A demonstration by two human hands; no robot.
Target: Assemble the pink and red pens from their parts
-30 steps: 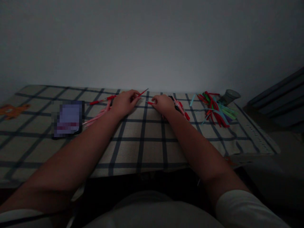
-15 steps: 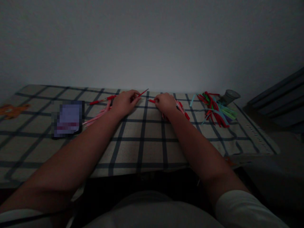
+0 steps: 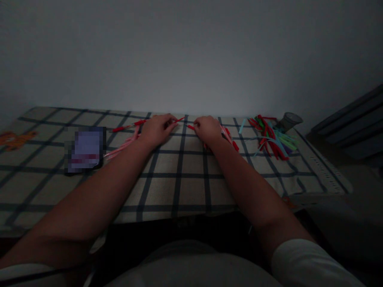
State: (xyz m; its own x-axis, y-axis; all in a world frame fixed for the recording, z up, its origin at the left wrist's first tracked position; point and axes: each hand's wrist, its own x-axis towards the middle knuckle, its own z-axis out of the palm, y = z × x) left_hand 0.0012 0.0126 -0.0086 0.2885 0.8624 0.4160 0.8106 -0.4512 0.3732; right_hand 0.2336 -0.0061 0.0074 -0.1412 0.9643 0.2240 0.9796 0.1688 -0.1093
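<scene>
Red stick lower — between left fingers

On the tablecloth, device left; strips right, cup beside them; held sticks between; wall behind.

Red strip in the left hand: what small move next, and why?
Probably ease the right hand slightly toward the left hand: the left pinches a thin red strip, the right a short red piece, and their free ends look close but apart.
</scene>
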